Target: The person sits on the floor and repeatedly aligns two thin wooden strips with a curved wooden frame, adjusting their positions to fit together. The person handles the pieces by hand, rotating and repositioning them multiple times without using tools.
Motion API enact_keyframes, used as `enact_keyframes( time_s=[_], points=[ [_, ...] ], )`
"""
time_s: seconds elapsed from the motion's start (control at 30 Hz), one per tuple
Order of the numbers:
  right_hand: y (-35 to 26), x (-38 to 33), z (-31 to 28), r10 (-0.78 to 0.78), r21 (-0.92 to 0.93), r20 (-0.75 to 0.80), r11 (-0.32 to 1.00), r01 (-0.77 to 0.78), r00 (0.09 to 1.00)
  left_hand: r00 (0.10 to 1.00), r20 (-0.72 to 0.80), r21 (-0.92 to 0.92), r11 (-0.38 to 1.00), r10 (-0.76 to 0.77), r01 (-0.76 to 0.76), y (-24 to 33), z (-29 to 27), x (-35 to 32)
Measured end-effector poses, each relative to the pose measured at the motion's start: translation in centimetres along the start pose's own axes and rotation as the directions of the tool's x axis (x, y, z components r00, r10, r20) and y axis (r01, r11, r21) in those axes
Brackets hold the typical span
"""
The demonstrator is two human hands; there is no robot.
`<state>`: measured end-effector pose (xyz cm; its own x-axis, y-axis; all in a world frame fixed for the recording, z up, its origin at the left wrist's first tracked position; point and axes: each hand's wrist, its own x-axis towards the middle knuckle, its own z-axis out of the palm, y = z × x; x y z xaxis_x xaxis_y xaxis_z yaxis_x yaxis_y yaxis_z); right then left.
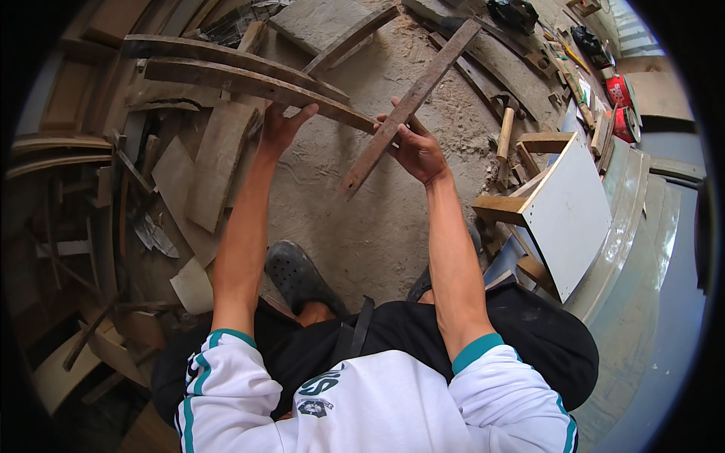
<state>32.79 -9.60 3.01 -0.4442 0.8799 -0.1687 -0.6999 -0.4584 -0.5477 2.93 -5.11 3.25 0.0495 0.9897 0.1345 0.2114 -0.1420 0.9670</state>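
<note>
My left hand is closed on a long wooden strip from below, its thumb out to the side and the other fingers partly hidden. In my right hand a second wooden strip lies slanted, gripped between thumb and fingers. It crosses the right end of the first strip; whether the two are fastened there I cannot tell. Just beyond the first strip runs a similar wooden strip, roughly parallel to it. A shorter wooden piece slants up behind that one.
On the right lie a hammer with a wooden handle and a white-panelled wooden frame. Red round containers stand farther back. Boards and scraps crowd the left. My dark clogs rest on the dusty floor.
</note>
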Motion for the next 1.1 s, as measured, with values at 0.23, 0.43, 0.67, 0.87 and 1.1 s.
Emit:
enact_keyframes(
  time_s=[0.23, 0.43, 0.67, 0.87, 1.1],
  points=[
    [1.2, 0.5, -0.2, -0.08, -0.077, -0.174, 0.995, 0.067, 0.981, 0.998, -0.007, 0.065, 0.996, 0.068, -0.068, -1.0, -0.2, 0.4],
    [2.2, 1.3, 0.5, -0.119, -0.147, -0.14, 0.984, 0.098, 0.983, 1.0, -0.002, 0.069, 0.997, 0.027, -0.026, -0.7, -0.3, 0.3],
    [3.0, 1.7, 0.3, -0.158, -0.169, -0.174, 0.977, 0.128, 0.972, 0.999, 0.019, 0.018, 0.999, -0.034, 0.033, -0.5, -0.2, 0.4],
    [3.4, 1.6, 1.0, -0.107, -0.149, -0.183, 0.986, 0.08, 0.977, 0.997, 0.003, 0.04, 0.997, 0.071, -0.072, -1.1, -0.4, 0.5],
    [4.1, 1.7, 0.6, -0.096, -0.078, -0.132, 0.993, 0.086, 0.987, 1.0, 0.002, 0.0, 1.0, 0.022, -0.022, -1.0, 0.1, 0.5]
  ],
)
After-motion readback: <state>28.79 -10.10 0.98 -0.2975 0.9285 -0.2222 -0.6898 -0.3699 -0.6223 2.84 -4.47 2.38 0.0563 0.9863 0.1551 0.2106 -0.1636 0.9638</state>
